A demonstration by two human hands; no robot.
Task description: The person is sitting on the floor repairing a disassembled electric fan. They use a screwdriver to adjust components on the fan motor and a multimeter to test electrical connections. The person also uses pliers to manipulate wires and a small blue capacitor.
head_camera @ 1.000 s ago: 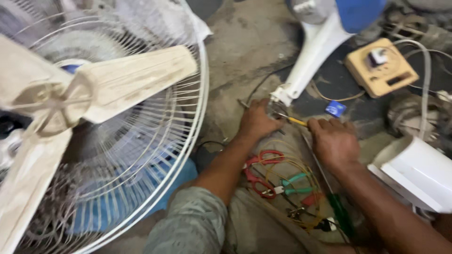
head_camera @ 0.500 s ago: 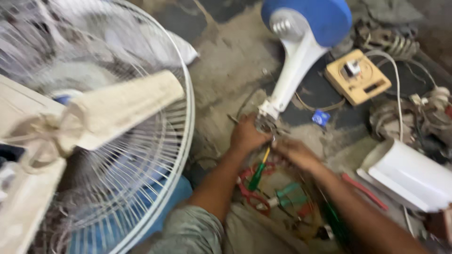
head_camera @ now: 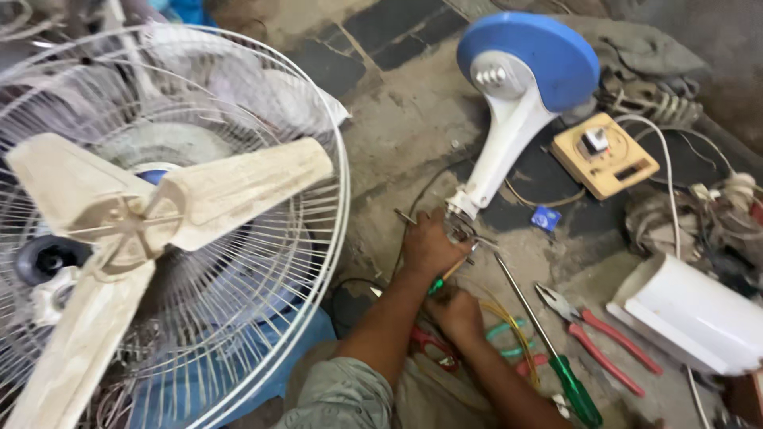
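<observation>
While both hands crowd the narrow end of the fan neck, these are the points that matter:

Step in hand: the screwdriver tip seems to be working at the small fitting at the neck's end; it likely goes best with the blade kept square to the fastener and the neck pinned so it cannot roll.
Left hand: closed around the metal fitting at the tip of the white fan neck, pressing it to the floor.
Right hand: fingers wrapped shut on a small screwdriver with a green and yellow handle, angled up toward the fitting.
Fan neck: smooth white plastic, tapering, with a round blue housing at its far end; it lies on the floor just ahead of the hands.
Floor: rough, dusty concrete with dark patches.
Fan guard: thin white wire rings, around cream blades that look grimy.
Nearby tools: a long green-handled screwdriver and red-handled pliers, lying just right of the hands.
Switch box: flat, yellowish, squarish.
</observation>
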